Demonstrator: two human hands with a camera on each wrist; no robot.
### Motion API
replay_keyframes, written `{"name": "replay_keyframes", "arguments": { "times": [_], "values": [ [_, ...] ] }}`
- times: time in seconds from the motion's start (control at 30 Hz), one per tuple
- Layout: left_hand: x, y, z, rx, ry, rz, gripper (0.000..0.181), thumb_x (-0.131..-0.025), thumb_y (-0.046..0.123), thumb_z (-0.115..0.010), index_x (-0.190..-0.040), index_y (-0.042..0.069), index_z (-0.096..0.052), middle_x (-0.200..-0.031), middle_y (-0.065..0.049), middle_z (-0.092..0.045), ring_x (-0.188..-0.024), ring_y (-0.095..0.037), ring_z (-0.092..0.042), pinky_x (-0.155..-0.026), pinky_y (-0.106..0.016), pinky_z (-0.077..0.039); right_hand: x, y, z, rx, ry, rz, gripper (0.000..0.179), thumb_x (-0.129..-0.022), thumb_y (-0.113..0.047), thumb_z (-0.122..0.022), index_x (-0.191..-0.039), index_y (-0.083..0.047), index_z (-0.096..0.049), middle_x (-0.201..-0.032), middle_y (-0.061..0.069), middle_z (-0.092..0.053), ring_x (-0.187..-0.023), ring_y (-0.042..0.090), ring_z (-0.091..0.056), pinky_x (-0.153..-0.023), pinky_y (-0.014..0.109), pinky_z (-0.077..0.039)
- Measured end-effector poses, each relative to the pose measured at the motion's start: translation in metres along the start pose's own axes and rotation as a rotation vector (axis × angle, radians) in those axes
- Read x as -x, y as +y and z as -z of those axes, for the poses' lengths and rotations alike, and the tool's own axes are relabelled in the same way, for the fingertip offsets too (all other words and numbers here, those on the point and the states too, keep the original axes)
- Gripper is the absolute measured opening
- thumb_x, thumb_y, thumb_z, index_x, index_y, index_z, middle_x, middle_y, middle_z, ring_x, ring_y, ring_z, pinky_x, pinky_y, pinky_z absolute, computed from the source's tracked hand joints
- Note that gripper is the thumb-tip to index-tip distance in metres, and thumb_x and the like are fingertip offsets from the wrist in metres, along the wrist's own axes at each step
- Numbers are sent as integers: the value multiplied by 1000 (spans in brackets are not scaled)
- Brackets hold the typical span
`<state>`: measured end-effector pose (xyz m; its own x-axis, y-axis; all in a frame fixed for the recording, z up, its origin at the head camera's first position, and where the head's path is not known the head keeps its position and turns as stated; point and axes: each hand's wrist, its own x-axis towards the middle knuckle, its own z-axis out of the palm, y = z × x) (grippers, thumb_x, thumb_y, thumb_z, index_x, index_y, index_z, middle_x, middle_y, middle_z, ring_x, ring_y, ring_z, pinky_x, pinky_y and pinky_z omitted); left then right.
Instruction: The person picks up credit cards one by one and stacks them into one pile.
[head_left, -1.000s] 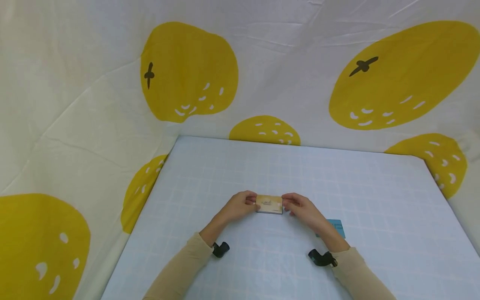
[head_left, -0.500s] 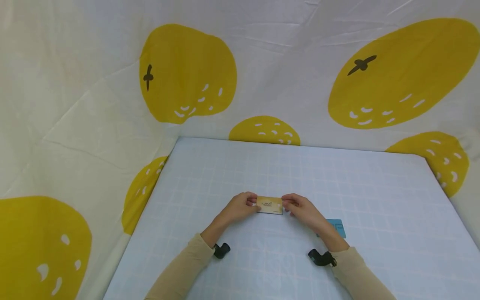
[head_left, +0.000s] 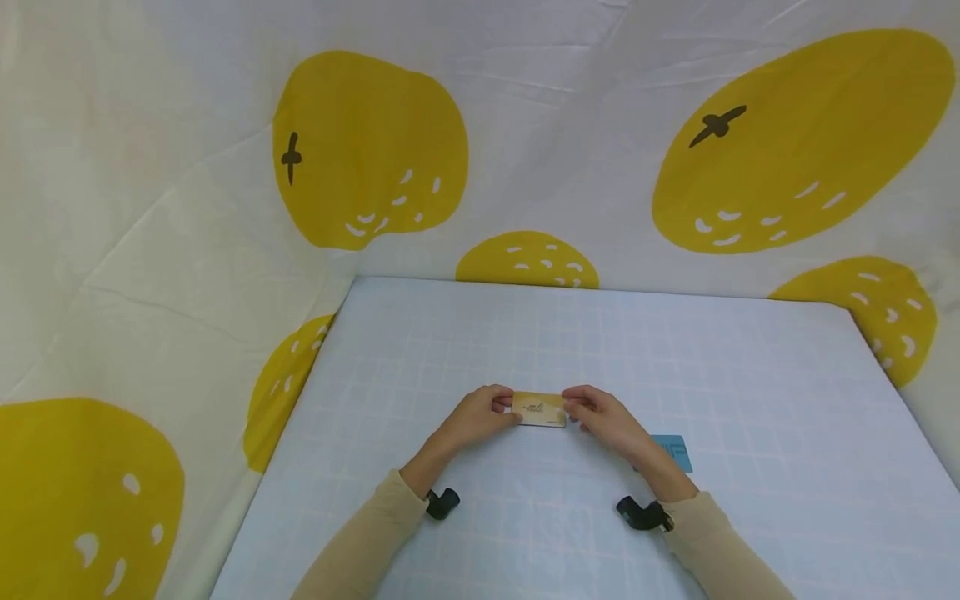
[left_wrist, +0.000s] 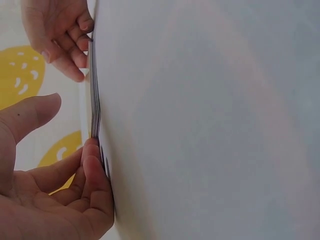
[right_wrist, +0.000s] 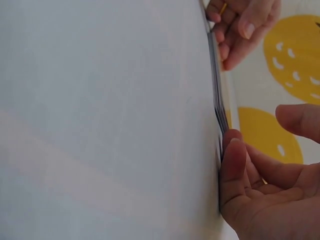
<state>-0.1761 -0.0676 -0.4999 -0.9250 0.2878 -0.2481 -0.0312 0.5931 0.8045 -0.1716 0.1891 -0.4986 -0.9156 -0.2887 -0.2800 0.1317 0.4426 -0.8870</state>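
Note:
A small stack of cards point(head_left: 537, 409), its top one cream and gold with dark print, lies between my two hands in the head view. The left wrist view shows its layered edge point(left_wrist: 94, 95) close along the table. My left hand point(head_left: 483, 412) touches the left short end with bent fingertips. Across from it, my right hand point(head_left: 600, 417) has its fingertips on the right short end. Both wrist views show the thumbs point(left_wrist: 42, 110) raised, apart from the stack's edge. A blue-green card point(head_left: 677, 452) lies beside my right forearm, which hides part of it.
The table point(head_left: 420, 333) has a pale blue, faintly checked cover. White cloth with big yellow fruit prints point(head_left: 375, 142) rises behind it and along its left side. A black wrist camera point(head_left: 442, 503) sits on the left wrist, another black camera point(head_left: 643, 514) on the right.
Both hands stay at the ends of the stack with barely any movement. Less of the stack's front edge shows now than a second ago. The head view has shifted slightly.

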Motion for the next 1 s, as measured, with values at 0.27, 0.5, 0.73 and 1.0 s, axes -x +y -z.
{"name": "replay_keyframes", "arguments": {
  "times": [0.27, 0.5, 0.73, 1.0],
  "values": [
    [4, 3, -1, -39, 46, -45, 53, -88, 28, -77, -132, 2, -61, -114, -4, -63, -102, -17, -58, -89, -37, -49, 7, -3, 4, -17, 24, 10, 42, -101, -24, -61, -134, 2, -55, -112, 13, -65, -94, 24, -63, -77, 34, -53],
    [13, 23, -6, -26, 78, -137, 52, -89, 24, -77, -133, 2, -60, -117, -7, -61, -103, -19, -58, -87, -33, -50, 19, -4, 18, 69, 82, 56, 41, -101, -23, -61, -134, 1, -56, -111, 10, -65, -98, 24, -63, -78, 33, -53],
    [12, 41, -26, 36, 15, -244, 53, -88, 21, -78, -132, -1, -60, -118, -10, -62, -104, -21, -60, -84, -25, -51, 34, -1, 38, 140, 86, 109, 42, -101, -21, -62, -135, 2, -55, -115, 13, -64, -106, 29, -62, -81, 36, -53],
    [2, 74, -65, -99, -114, -243, 52, -90, 28, -77, -134, 5, -60, -116, -3, -62, -100, -13, -60, -80, -19, -50, 47, 23, 76, 168, 46, 149, 42, -101, -24, -63, -135, -1, -56, -121, 14, -66, -106, 27, -63, -85, 29, -52]
  ]
}}
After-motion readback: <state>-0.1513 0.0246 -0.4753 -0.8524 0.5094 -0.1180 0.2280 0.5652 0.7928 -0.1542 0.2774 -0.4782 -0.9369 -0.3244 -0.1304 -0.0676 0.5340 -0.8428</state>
